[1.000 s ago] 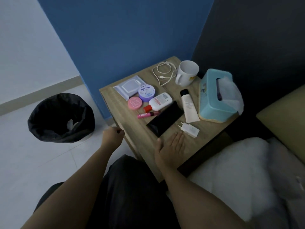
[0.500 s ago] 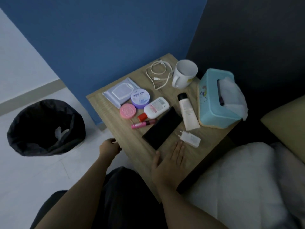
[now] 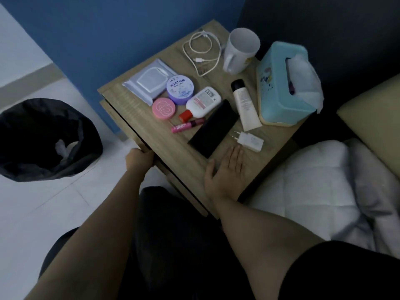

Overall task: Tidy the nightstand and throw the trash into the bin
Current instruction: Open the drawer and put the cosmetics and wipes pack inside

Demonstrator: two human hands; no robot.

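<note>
The left hand (image 3: 139, 158) grips the nightstand (image 3: 138, 118) edge, right hand (image 3: 227, 169) flat (fingers straight) on top

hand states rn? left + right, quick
Left hand: closed, gripping the edge of the drawer front.
Right hand: open, fingers straight, flat on the nightstand top, holding nothing.

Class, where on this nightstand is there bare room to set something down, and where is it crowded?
Bare: the front-left strip between left hand and wipes pack; the corner right of the charger plug. Crowded: the middle, around the phone.
</note>
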